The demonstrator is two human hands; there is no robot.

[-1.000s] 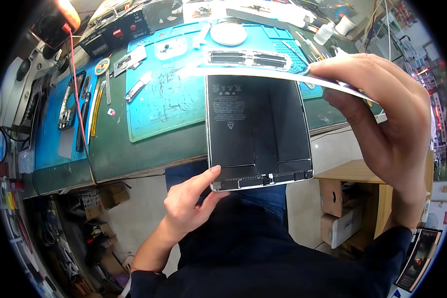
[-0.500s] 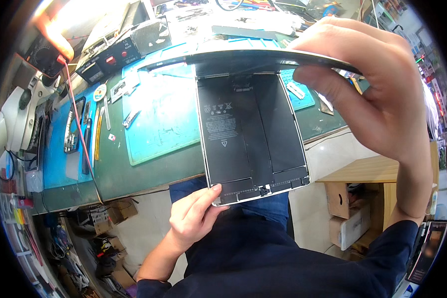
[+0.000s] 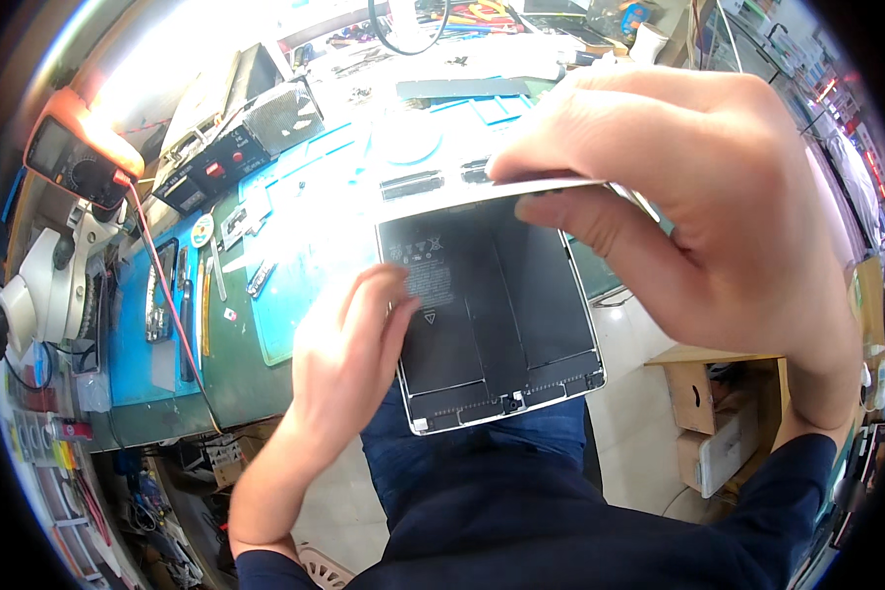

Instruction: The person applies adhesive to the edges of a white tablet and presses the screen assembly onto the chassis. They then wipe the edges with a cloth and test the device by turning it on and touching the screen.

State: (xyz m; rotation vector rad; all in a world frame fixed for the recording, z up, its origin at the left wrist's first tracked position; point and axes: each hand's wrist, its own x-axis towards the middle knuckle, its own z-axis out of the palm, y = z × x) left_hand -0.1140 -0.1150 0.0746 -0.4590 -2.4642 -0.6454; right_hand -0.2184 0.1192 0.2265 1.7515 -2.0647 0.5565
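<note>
An opened tablet (image 3: 501, 305) lies over the bench's near edge, black battery cells facing up inside its pale-rimmed housing. At its far end, the lifted screen panel (image 3: 560, 185) stands nearly edge-on to me. My right hand (image 3: 688, 197) pinches that panel between thumb and fingers and covers much of its right part. Two dark strips show beside my right fingertips, against strong glare. My left hand (image 3: 349, 339) is at the housing's left edge, with fingers curled over the rim and thumb close by. A small camera part sits in the housing's near end.
A blue mat (image 3: 275, 329) lies under the glare on the green bench. To the left are an orange multimeter (image 3: 74, 157), a black box-shaped device (image 3: 216, 162), a red lead and a blue tray (image 3: 133, 364) with slim tools. Cardboard boxes (image 3: 693, 398) stand below right.
My left hand has moved from the housing's near left corner up to its left edge. The screen panel has tilted, and my right hand has shifted left along with it.
</note>
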